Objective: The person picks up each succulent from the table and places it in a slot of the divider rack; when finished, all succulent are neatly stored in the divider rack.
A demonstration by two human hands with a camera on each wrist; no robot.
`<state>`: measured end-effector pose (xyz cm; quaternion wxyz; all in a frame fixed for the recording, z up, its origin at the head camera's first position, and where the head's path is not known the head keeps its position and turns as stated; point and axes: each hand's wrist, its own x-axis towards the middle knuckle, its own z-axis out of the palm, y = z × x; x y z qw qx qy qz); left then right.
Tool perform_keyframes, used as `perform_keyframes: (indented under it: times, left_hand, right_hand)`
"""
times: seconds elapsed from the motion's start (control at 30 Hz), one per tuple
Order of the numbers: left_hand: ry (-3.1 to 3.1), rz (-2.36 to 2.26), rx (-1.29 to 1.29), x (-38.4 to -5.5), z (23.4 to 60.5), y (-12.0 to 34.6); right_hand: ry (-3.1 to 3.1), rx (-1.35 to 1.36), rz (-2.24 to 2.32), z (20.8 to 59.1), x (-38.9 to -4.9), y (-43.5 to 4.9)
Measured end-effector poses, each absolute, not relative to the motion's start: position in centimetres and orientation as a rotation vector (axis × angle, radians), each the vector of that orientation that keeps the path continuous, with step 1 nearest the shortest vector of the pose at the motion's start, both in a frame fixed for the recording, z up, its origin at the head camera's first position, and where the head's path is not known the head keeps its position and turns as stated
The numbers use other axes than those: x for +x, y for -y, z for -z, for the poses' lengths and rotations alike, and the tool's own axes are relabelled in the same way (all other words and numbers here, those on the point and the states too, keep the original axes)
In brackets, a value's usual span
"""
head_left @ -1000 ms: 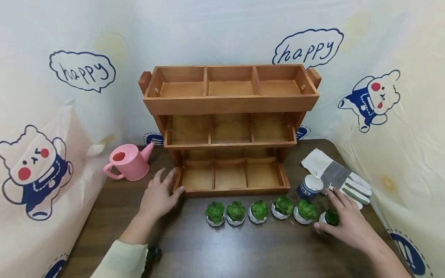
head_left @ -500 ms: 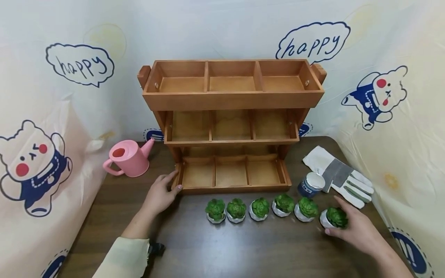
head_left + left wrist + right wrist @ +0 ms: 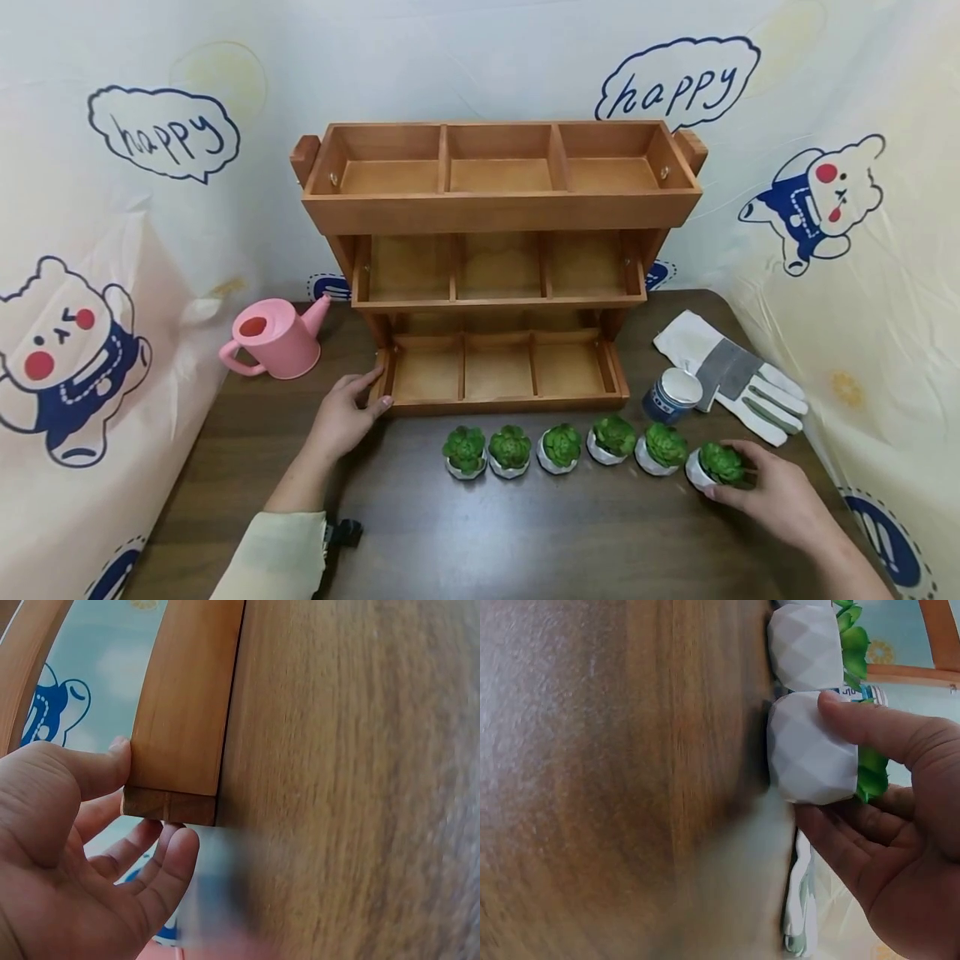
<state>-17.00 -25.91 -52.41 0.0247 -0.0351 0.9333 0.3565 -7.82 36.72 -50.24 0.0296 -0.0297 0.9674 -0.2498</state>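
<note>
My right hand (image 3: 783, 500) holds the rightmost small potted succulent (image 3: 722, 463), green leaves in a white faceted pot. In the right wrist view the thumb lies on the pot (image 3: 810, 750) and the fingers reach round its other side. At the lower left corner of a three-tier wooden planter shelf (image 3: 498, 215), my left hand (image 3: 347, 421) grips the bottom tier's end. The left wrist view has the thumb at the edge of the wooden board (image 3: 184, 705) and the fingertips at its end. Several matching succulents (image 3: 558, 450) stand in a row before the shelf.
To the shelf's left stands a pink watering can (image 3: 277, 340). A small blue jar with a white lid (image 3: 672, 395) is at the right, beside white and grey work gloves (image 3: 731, 375). Each tier is split into three compartments. A printed cloth (image 3: 480, 58) hangs behind the table (image 3: 480, 533).
The right hand has come round the rightmost succulent and taken hold of it, nudging it slightly. My left hand has settled onto the shelf's lower left corner. The head view has shifted slightly.
</note>
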Motion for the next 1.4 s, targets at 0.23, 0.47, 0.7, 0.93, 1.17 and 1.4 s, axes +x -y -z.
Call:
perform_keyframes:
  times: [0.23,0.47,0.7,0.93,1.17,1.4]
  left_hand:
    - [-2.867,-1.121,-0.132,-17.0,52.5,25.9]
    - [-2.838,-1.139,-0.168,-16.8,52.4,26.0]
    - [-2.825,-1.157,-0.176,-16.8,52.5,26.0]
    - [-2.824,-1.163,-0.177,-16.9,52.5,26.1]
    - [-2.82,-1.176,-0.169,-16.9,52.4,26.0]
    - [-2.823,-1.174,-0.157,-16.8,52.3,26.0]
  right_hand:
    - [-3.009,-0.021,0.796,49.0,-7.8,-36.7]
    - [-3.016,-0.001,0.882,47.4,-7.7,-36.4]
    - [-3.045,-0.092,0.964,46.2,-8.2,-35.9]
    - [-3.079,-0.201,1.007,44.5,-9.3,-34.8]
    - [-3.062,-0.231,0.942,43.1,-10.5,-33.2]
    - [-3.015,-0.265,0.911,42.2,-12.1,-31.6]
